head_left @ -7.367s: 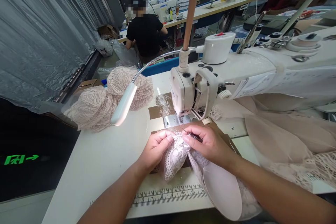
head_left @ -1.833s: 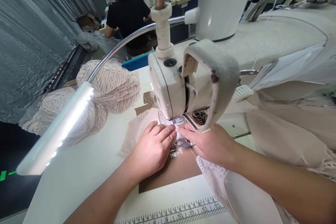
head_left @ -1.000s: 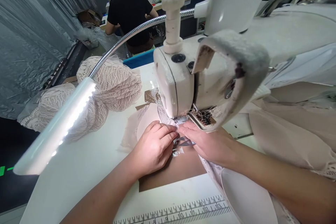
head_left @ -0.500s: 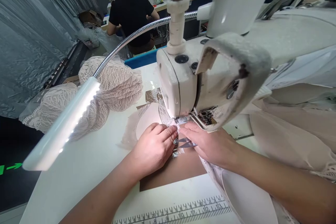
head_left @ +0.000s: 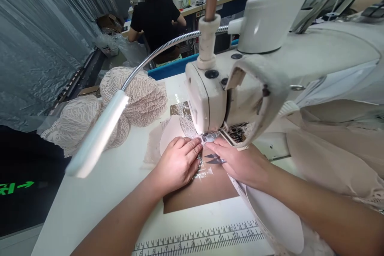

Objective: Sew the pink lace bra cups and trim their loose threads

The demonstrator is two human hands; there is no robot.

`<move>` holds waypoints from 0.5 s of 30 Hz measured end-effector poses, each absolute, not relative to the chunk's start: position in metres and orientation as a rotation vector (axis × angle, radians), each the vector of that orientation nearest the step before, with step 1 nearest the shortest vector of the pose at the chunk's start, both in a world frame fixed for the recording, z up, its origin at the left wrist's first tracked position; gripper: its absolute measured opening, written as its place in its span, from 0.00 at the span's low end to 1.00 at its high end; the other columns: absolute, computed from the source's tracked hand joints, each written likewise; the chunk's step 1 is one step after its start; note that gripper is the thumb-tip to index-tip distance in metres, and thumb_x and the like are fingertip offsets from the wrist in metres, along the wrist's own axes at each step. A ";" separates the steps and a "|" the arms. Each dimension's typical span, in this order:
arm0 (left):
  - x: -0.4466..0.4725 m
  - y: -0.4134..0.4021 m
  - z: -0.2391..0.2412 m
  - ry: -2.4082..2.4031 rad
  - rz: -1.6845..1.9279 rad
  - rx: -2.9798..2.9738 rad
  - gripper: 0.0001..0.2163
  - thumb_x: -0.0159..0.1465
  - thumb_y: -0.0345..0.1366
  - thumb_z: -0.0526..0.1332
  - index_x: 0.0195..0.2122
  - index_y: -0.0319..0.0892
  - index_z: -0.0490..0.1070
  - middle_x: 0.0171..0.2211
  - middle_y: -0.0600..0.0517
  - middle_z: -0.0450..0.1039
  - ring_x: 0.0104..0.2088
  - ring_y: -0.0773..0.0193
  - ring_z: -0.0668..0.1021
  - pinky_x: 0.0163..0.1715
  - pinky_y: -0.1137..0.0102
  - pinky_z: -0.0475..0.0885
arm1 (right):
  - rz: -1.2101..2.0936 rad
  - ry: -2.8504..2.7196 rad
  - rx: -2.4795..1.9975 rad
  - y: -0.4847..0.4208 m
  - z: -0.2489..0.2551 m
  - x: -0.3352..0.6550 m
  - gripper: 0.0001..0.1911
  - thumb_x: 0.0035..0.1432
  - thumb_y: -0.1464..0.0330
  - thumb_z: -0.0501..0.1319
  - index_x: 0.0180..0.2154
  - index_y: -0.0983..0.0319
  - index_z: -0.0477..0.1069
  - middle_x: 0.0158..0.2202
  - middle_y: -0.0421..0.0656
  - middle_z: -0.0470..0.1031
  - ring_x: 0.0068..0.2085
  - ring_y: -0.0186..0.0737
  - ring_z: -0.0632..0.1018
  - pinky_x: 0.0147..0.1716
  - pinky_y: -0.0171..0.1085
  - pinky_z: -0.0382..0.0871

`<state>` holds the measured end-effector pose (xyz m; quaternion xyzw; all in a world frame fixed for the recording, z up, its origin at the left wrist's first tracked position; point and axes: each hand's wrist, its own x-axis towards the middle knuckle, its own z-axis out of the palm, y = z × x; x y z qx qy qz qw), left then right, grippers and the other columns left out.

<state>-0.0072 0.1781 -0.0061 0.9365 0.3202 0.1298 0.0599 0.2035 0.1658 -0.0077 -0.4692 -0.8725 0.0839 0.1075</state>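
My left hand (head_left: 177, 164) lies flat on a pale lace piece (head_left: 171, 134) just left of the presser foot (head_left: 210, 137) of a white sewing machine (head_left: 270, 76), fingers stretched and pressing down. My right hand (head_left: 243, 164) rests on the fabric right of the foot, index finger pointing at it, with small thread snips (head_left: 214, 159) sticking out from under its fingers. The lace runs under the machine head and off the table's front edge at my right arm.
A gooseneck lamp (head_left: 96, 140) hangs over the table's left half. A bundle of lace (head_left: 120, 108) lies behind it. Brown tape patches (head_left: 198, 194) and a printed ruler (head_left: 198, 240) mark the tabletop. Beige fabric (head_left: 330, 148) is heaped on the right. A person in black sits at another table behind.
The view has pulled back and shifted a little. Both hands have stayed by the presser foot and crept slightly forward with the lace; the snips' blades now show more plainly.
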 end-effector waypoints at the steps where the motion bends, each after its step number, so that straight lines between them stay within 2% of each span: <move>1: -0.008 0.178 -0.006 0.970 0.413 2.828 0.17 0.64 0.34 0.53 0.53 0.37 0.67 0.53 0.42 0.69 0.48 0.53 0.71 0.49 0.55 0.68 | 0.276 -2.553 -1.386 0.166 -0.007 0.204 0.22 0.50 0.78 0.53 0.46 0.60 0.72 0.35 0.44 0.75 0.34 0.39 0.73 0.32 0.35 0.62; 7: -0.010 0.178 -0.006 1.098 0.461 2.772 0.20 0.63 0.39 0.54 0.55 0.36 0.64 0.55 0.38 0.66 0.54 0.49 0.67 0.51 0.54 0.66 | 0.373 -2.477 -1.424 0.164 -0.001 0.203 0.16 0.53 0.72 0.54 0.44 0.58 0.72 0.36 0.42 0.75 0.30 0.36 0.73 0.27 0.33 0.60; 11: -0.008 0.172 0.005 1.226 0.351 2.756 0.19 0.62 0.41 0.55 0.51 0.35 0.66 0.53 0.39 0.67 0.51 0.49 0.70 0.50 0.55 0.67 | 0.390 -2.501 -1.396 0.162 0.001 0.202 0.14 0.53 0.73 0.54 0.41 0.58 0.73 0.35 0.42 0.74 0.32 0.36 0.73 0.28 0.32 0.60; 15: -0.006 0.151 0.018 1.341 0.209 2.743 0.12 0.62 0.38 0.55 0.42 0.36 0.70 0.45 0.41 0.71 0.44 0.52 0.72 0.44 0.58 0.70 | 0.396 -2.554 -1.238 0.161 0.003 0.204 0.15 0.53 0.74 0.54 0.42 0.60 0.73 0.33 0.41 0.73 0.33 0.36 0.73 0.31 0.33 0.60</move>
